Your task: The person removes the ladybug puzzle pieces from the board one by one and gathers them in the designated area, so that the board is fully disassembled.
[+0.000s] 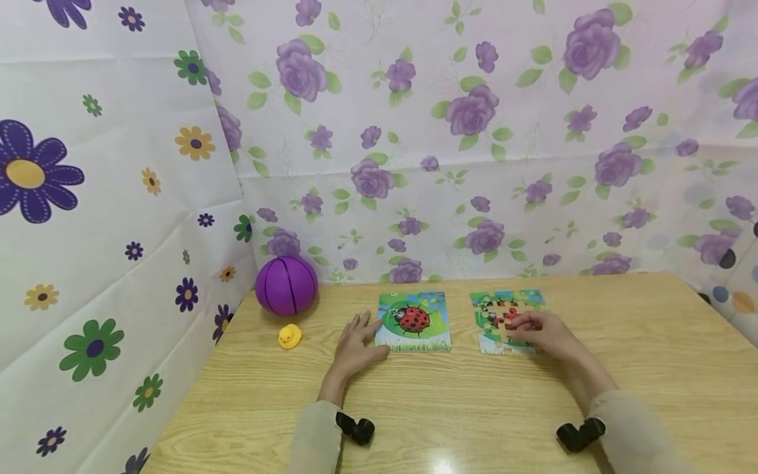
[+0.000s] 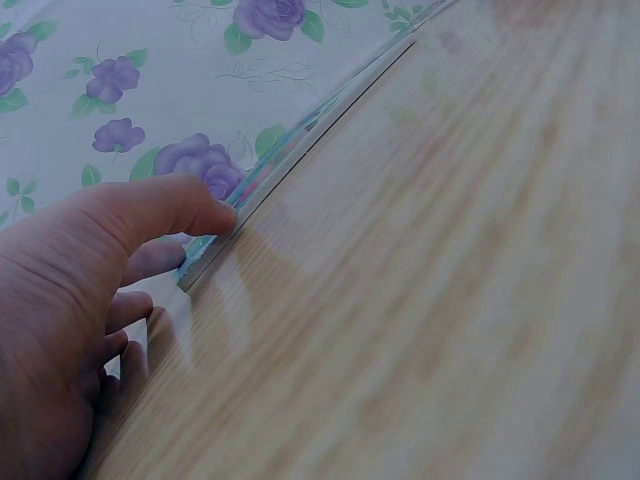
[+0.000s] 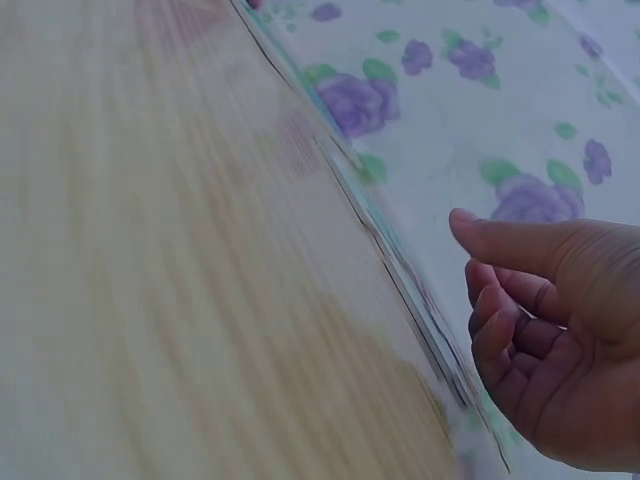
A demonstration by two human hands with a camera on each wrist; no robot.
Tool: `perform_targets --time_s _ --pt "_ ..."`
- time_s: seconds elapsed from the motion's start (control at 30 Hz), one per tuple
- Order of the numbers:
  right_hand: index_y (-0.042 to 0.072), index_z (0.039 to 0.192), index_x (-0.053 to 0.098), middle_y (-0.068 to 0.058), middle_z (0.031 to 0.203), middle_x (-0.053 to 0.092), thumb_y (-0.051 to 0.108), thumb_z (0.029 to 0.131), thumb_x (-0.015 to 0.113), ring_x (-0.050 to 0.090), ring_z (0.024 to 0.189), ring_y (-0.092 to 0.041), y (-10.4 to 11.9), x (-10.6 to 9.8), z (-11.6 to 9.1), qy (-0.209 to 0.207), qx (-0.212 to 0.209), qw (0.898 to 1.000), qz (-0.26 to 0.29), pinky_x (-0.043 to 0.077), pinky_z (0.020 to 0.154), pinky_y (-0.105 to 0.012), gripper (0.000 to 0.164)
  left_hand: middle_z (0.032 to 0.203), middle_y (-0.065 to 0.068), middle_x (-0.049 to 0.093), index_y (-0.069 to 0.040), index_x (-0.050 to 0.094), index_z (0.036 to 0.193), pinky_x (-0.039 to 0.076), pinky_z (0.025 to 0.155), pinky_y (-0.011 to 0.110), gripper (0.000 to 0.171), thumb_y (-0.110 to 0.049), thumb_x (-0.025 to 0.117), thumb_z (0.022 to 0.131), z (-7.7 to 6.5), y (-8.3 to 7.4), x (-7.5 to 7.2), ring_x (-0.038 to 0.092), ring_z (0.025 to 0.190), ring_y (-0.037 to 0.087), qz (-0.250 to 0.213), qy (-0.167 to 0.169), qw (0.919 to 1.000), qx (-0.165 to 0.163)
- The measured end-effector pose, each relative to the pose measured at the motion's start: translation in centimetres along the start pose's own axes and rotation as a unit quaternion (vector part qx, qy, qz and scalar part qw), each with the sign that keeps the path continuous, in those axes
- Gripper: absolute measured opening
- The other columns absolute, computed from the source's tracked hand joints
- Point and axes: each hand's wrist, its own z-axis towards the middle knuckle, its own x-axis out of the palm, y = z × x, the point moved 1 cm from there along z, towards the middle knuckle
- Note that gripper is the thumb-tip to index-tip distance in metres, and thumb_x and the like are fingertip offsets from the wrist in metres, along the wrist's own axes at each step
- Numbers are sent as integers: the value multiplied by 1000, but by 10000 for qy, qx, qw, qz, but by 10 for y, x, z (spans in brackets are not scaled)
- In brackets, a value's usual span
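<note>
A complete ladybug picture board [image 1: 412, 320] lies flat on the table. At its left edge rests my left hand [image 1: 357, 345], fingers spread along the side. In the left wrist view, the thumb [image 2: 205, 210] touches the board's near corner. To the right lies a ladybug jigsaw puzzle [image 1: 490, 344], with gaps among its pieces showing a wood-coloured base. Over its right part hovers my right hand [image 1: 547, 334], fingers loosely bent. The right wrist view shows this hand's thumb [image 3: 490, 235] apart from the fingers, with no piece visible between them.
A purple ball [image 1: 286, 286] sits at the table's back left corner, and a yellow rubber duck [image 1: 289, 336] stands in front of it. Flowered sheets [image 1: 379, 131] hang behind and to the left of the wooden table [image 1: 450, 408]. Each wrist wears a black camera.
</note>
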Motion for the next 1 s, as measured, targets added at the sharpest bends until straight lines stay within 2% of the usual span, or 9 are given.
perform_targets --time_s 0.17,0.3,0.5,0.63,0.77,0.87,0.93,1.0 --pt "-5 114 62 -12 98 66 21 92 68 59 81 -9 22 27 11 76 -409 9991 43 55 66 -23 36 162 13 25 -13 51 143 4 127 54 68 -31 71 81 -1 1 -1 10 153 34 4 14 10000 -9" --pt "-4 118 62 -15 101 64 23 91 68 60 83 -13 38 52 22 213 -558 9982 -11 55 68 -25 39 162 15 25 -12 50 143 4 126 56 68 -31 71 81 -1 0 -2 10 153 37 -35 46 10000 62" --pt "-2 128 59 -22 119 60 21 90 70 63 99 -26 59 80 34 328 -544 9980 -68 57 72 -30 45 161 16 25 -10 50 144 5 126 56 69 -32 71 82 -1 1 -2 11 153 37 -73 62 9998 147" --pt "-4 134 54 -23 113 59 18 89 71 59 92 -24 67 92 40 412 -478 9980 -59 51 65 -28 53 161 16 26 -11 50 143 5 126 56 69 -33 71 82 0 0 -1 11 153 37 -26 56 9999 146" --pt "-5 137 51 -22 117 59 18 88 72 56 94 -24 71 102 46 567 -409 9975 -129 51 72 -32 58 161 16 26 -11 51 143 5 126 56 68 -32 71 81 -1 0 -2 11 153 37 -31 16 9999 106" --pt "-3 136 53 -20 123 60 19 86 75 57 99 -24 73 106 47 579 -433 9964 -439 53 80 -35 59 161 16 26 -11 51 143 5 126 56 68 -31 71 81 -1 1 -1 11 153 37 -15 18 10000 92" --pt "-5 136 53 -18 112 62 17 85 75 54 88 -22 74 107 48 683 -495 9948 -566 49 72 -33 60 162 15 25 -13 51 143 4 126 56 68 -31 71 81 0 1 -1 10 153 36 3 37 10000 50" --pt "-7 136 52 -13 101 61 15 84 76 46 76 -18 74 107 48 766 -486 9940 -604 41 65 -28 61 162 14 25 -14 51 143 4 126 56 67 -31 71 81 0 1 0 10 153 36 7 35 10000 31"
